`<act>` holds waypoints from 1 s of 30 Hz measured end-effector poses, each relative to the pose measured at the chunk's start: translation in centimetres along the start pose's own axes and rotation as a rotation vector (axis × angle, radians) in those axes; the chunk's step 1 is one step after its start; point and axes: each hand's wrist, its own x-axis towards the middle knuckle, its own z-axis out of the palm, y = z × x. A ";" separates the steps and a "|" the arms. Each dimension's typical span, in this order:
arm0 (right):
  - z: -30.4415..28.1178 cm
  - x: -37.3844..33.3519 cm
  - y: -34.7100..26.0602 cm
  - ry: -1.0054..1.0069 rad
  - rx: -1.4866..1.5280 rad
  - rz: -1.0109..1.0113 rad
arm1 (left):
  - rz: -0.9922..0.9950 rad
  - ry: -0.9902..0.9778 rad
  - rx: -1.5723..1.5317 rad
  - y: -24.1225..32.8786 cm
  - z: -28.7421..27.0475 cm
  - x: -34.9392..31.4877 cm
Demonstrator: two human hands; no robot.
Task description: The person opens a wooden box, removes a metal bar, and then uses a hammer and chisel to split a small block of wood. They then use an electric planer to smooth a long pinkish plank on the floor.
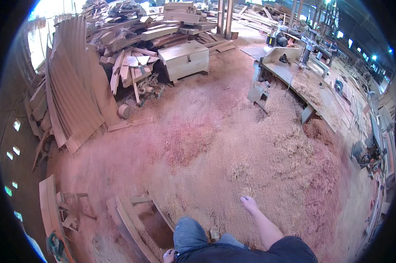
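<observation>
My right arm reaches forward over the wood shavings on the floor (268,162). At its end my right hand (249,204) hangs loosely with nothing visible in it; its fingers look slightly apart. Low in the view, beside my left thigh, my left hand (168,256) has its fingers curled. A small dark thing shows at them, too small to name. Just left of my legs lie long wooden boards (134,232) around a dark rectangular gap. A small pale container (215,233) shows between my knees.
A shavings-covered workbench (311,87) with machinery stands ahead right. A wooden chest (184,59) sits ahead, before stacked lumber (136,33). Corrugated sheets (71,87) lean at left. Near lower left stand a long plank (51,206) and a green power tool (55,245).
</observation>
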 end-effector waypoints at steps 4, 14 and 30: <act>6.0 9.0 -13.4 -0.061 -0.079 -0.235 | -0.193 -0.031 -0.136 6.0 -4.5 7.5; 14.3 11.4 -15.0 -0.141 -0.377 -0.038 | -0.372 0.039 -0.279 19.9 -25.6 27.8; 12.7 42.6 -31.1 0.075 -0.189 0.101 | -0.016 -0.023 0.019 63.5 -32.3 60.8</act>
